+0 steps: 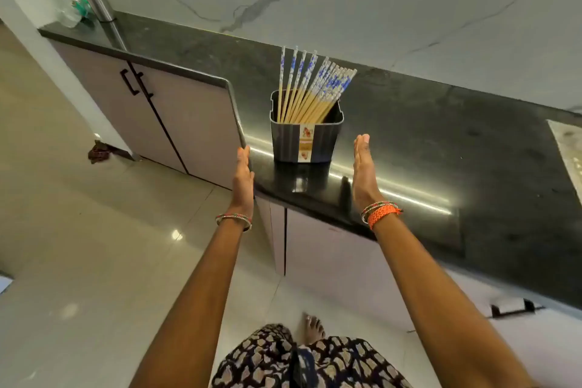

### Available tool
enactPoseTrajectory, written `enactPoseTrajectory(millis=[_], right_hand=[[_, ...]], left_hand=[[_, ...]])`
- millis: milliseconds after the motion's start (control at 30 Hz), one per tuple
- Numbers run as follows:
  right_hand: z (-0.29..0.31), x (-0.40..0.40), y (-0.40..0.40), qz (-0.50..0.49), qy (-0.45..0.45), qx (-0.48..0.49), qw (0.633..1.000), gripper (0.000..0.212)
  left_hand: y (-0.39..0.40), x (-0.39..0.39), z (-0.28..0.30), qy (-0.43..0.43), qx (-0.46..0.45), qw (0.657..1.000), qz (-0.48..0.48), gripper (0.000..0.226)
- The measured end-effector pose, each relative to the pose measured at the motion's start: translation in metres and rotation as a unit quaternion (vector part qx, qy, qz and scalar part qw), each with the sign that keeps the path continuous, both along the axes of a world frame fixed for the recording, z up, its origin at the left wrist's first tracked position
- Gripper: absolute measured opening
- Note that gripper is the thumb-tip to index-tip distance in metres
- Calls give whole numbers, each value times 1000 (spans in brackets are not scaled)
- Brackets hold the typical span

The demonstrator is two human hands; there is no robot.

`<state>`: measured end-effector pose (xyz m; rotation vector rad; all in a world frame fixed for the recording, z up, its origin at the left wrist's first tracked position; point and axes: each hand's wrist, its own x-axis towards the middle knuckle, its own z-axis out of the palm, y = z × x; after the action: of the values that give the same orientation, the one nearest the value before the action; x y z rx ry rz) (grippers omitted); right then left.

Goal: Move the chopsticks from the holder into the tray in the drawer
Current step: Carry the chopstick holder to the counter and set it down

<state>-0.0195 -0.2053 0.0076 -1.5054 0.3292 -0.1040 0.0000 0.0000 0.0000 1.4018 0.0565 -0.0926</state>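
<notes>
1. Head view, the things: a dark grey square plastic holder [305, 135] with a paper label on its front stands upright on the black polished stone surface [441, 151], near the front edge; a bundle of pale wooden chopsticks with blue-and-white patterned tops [310, 88] stands in it, leaning and fanned toward the right; none has left the holder.
2. Head view, the hands: the left hand [243, 178] is flat and edge-on at the corner of the surface, left of the holder; the right hand [363, 172] is flat and edge-on over the surface, right of the holder; the fingers of both are straight and together, released, grasping nothing, and both hands are apart from the holder; bangles sit on both wrists, with an orange braided band on the right.
3. Head view, the drawer: no open drawer or tray shows; a black handle [513, 307] on the pale cabinet front at lower right may belong to it, though I cannot tell.
4. Step in hand, as a judgement: the very start, the hands poised either side of the holder.
5. Next move, as a judgement: close on the holder or gather the chopstick tops in one bunch; the drawer must be opened, so one hand must stay free.
</notes>
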Motion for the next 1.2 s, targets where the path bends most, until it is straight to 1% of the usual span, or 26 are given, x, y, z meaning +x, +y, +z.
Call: enactPoseTrajectory(millis=[100,233,333,433,500,667,767,800,867,933,1000,1100,1133,1200], right_hand=[[0,51,-6,-13,23,45,999,68],[-6,100,-8,-5,33,133,991,73],[-14,120,-10,-14,39,135,990,72],[-21,136,-10,-18,49,129,990,61],[-25,143,-8,-23,61,140,988,58],[-33,147,-9,-23,37,164,985,55],[-23,142,-6,-16,51,172,984,61],[-19,140,-5,-5,51,167,985,62],[-9,132,-3,37,41,153,987,59],[-1,125,4,93,32,164,982,55],[2,113,20,162,34,184,969,55],[0,88,55,254,37,166,952,71],[-2,78,73,296,44,151,942,72],[-2,51,110,378,63,135,914,64]], left_hand=[[-7,50,1,23,4,1000,10,55],[-23,109,-6,44,-6,999,-8,55],[-32,141,-16,54,-62,996,-37,55],[-37,153,-18,59,-60,994,-76,57],[-39,158,-21,74,-67,990,-96,57],[-43,159,-17,65,-84,990,-96,57],[-44,147,-10,53,-71,994,-69,55],[-43,140,-11,45,-73,995,-59,54],[-37,121,-12,24,-81,996,-21,55],[-29,100,-6,0,-109,994,30,56],[-16,69,-3,1,-139,987,78,54],[12,13,-2,-4,-171,969,178,52],[24,-11,-3,-9,-177,961,214,50],[45,-62,-1,-10,-179,941,287,48]])
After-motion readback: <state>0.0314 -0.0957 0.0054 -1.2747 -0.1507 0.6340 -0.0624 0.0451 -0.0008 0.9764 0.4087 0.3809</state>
